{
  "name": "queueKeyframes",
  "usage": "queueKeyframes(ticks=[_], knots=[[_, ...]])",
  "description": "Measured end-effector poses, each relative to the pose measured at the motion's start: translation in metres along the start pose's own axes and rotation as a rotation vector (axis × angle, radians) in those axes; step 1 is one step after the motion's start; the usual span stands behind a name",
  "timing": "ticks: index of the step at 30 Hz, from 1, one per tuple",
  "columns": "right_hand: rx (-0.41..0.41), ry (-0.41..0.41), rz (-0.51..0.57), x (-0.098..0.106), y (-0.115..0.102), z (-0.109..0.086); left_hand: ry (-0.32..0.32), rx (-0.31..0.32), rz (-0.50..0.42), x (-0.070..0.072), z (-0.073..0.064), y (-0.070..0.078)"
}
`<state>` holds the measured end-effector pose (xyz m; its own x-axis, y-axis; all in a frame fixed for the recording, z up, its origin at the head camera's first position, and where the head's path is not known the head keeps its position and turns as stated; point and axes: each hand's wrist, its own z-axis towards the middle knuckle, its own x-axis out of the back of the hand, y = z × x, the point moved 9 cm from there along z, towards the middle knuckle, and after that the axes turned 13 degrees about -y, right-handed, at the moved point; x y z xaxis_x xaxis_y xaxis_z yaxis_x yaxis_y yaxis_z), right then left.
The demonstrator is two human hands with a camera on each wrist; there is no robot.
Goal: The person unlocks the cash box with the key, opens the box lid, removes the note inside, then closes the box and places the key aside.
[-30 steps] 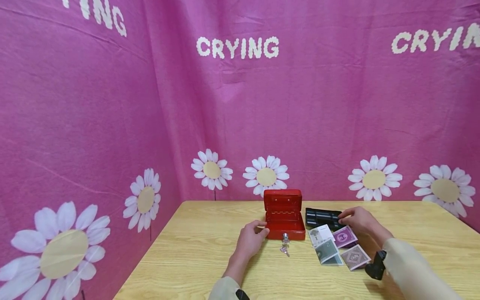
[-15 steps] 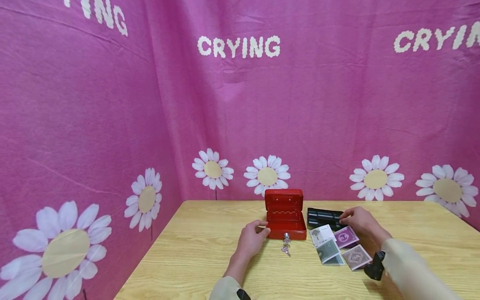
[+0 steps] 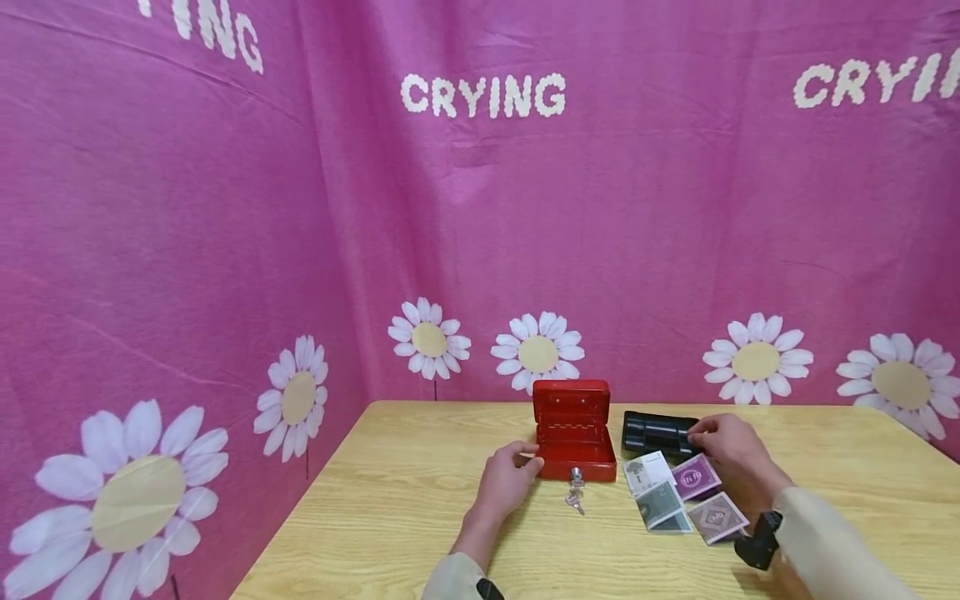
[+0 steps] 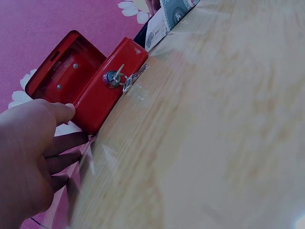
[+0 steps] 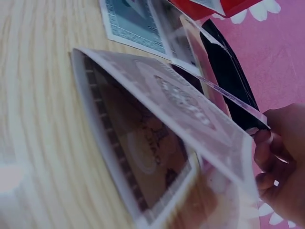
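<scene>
A red cash box [image 3: 576,467] stands with its lid raised; keys [image 3: 575,502] hang from its front lock. My left hand [image 3: 504,482] touches the box's left end, thumb near the front corner, fingers loosely extended along the side, as the left wrist view also shows. Right of the box is a black plastic coin tray [image 3: 637,432]. My right hand [image 3: 735,446] pinches the tray's right end between thumb and fingers. In the right wrist view a folded banknote [image 5: 186,105] covers part of the tray [image 5: 231,86].
In front of the tray lie several folded banknotes: a white one [image 3: 647,473], a green one [image 3: 660,504], a purple one [image 3: 696,477] and a brownish one [image 3: 718,517]. They sit on the wooden table [image 3: 375,517]. A pink cloth [image 3: 637,208] with daisies hangs behind.
The black tray has shifted slightly away and to the right with my right hand, and its tilt looks a little different. My left hand stays at the box.
</scene>
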<state>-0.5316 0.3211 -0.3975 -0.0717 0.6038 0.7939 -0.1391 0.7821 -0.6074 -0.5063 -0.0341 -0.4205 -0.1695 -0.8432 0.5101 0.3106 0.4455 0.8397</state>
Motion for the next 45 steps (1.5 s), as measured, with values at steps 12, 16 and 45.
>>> queueKeyframes(ticks=[12, 16, 45], knots=[[0.062, 0.069, -0.024, 0.016, -0.006, -0.005, -0.006, 0.002, -0.007, -0.003, 0.001, 0.001], [0.080, 0.069, -0.033, 0.019, -0.010, -0.005, -0.004, 0.002, -0.009, -0.003, 0.001, 0.001], [0.166, -0.070, 0.180, 0.021, -0.033, -0.018, 0.008, 0.007, 0.012, -0.001, 0.000, 0.001]])
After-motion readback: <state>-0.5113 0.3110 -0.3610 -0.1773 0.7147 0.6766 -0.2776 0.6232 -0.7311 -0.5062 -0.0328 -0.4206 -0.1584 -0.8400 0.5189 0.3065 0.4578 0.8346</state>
